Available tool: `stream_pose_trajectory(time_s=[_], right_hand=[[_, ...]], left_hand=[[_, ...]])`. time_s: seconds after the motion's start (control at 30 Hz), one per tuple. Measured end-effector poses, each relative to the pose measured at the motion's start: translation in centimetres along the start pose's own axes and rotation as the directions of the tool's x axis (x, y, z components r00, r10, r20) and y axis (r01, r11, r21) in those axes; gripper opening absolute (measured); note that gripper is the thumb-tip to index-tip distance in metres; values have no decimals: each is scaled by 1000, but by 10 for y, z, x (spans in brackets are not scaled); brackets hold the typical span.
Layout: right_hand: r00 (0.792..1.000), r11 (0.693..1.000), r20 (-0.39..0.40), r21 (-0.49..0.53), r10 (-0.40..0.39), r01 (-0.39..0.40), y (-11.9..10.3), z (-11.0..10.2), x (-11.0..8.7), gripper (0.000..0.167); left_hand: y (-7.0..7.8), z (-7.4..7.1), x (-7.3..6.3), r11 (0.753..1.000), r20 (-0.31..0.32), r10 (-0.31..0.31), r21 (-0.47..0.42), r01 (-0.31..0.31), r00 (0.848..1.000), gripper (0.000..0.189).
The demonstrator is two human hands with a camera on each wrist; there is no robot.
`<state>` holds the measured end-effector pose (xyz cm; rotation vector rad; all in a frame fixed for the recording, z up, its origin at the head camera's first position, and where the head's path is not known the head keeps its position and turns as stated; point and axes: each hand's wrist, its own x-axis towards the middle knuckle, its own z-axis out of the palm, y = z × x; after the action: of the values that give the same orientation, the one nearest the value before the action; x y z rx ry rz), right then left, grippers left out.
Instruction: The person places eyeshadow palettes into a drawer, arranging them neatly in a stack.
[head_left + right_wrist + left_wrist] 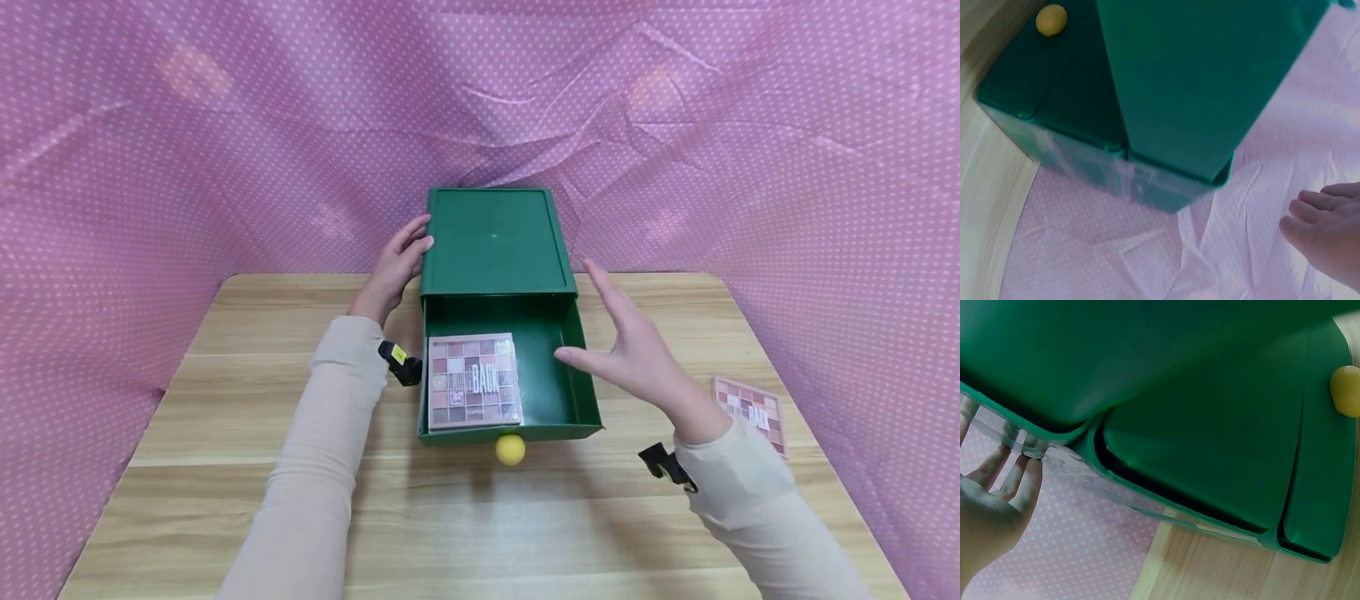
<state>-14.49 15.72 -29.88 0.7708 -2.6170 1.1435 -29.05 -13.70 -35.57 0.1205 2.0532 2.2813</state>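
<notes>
A green drawer box (495, 242) stands on the table with its drawer (551, 392) pulled out toward me. Inside the drawer, on its left side, lies an eyeshadow palette (474, 382) with "BACK" on its lid. A round yellow knob (511, 449) sits on the drawer front. My left hand (397, 271) touches the left side of the box's casing, and its fingers (1030, 487) lie along that side in the left wrist view. To the right of the drawer, my right hand (637, 350) holds nothing, thumb and fingers spread. It appears apart from the box in the right wrist view.
A second eyeshadow palette (752, 412) lies on the wooden table (247, 400) at the right, partly behind my right forearm. Pink dotted cloth (315, 125) hangs behind the table and along both sides.
</notes>
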Motion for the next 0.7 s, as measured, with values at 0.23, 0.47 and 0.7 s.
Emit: stream_pose_trajectory(time_s=[0.23, 0.47, 0.7], right_hand=[[988, 995, -115, 24, 100, -98, 14, -14, -10, 90], [955, 978, -208, 65, 209, -200, 31, -19, -25, 90], [914, 950, -257, 91, 312, -299, 51, -24, -37, 94]], left_hand=[[0, 0, 0, 1000, -6, 0, 18, 1, 1000, 44], [1, 0, 1, 999, -8, -5, 31, 5, 1000, 44], [1, 0, 1, 999, -17, -14, 37, 15, 1000, 43]])
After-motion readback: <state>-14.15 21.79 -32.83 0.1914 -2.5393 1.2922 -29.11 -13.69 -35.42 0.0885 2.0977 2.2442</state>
